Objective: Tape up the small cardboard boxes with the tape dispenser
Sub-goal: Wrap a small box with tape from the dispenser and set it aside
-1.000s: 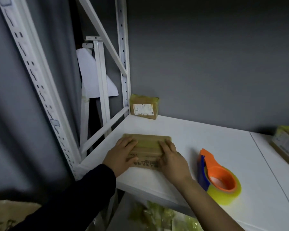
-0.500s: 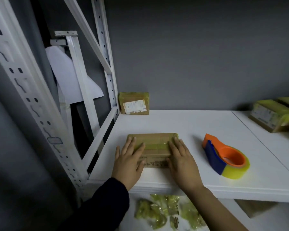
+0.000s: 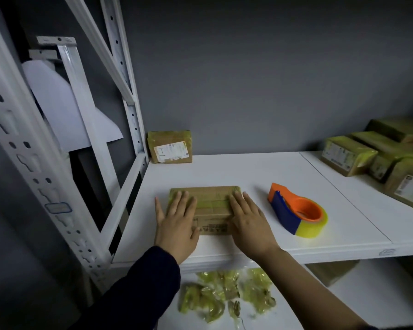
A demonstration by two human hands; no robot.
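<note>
A small flat cardboard box [image 3: 212, 203] with yellowish tape across its top lies near the front of the white shelf [image 3: 248, 167]. My left hand [image 3: 177, 222] presses flat on the box's left end with straight fingers. Over the right end my right hand [image 3: 248, 220] lies flat the same way. An orange and blue tape dispenser [image 3: 296, 210] with a yellow tape roll stands on the shelf just right of my right hand, untouched.
A taped box with a label [image 3: 169, 146] stands at the back left corner by the white rack upright [image 3: 131, 110]. Several taped boxes [image 3: 372, 156] are stacked at the right. Crumpled yellow tape scraps [image 3: 224, 294] lie on the lower shelf.
Both hands have stayed on the box, with fingers flatter and slid a little outward along its top. The camera has turned right, so more boxes at the right show.
</note>
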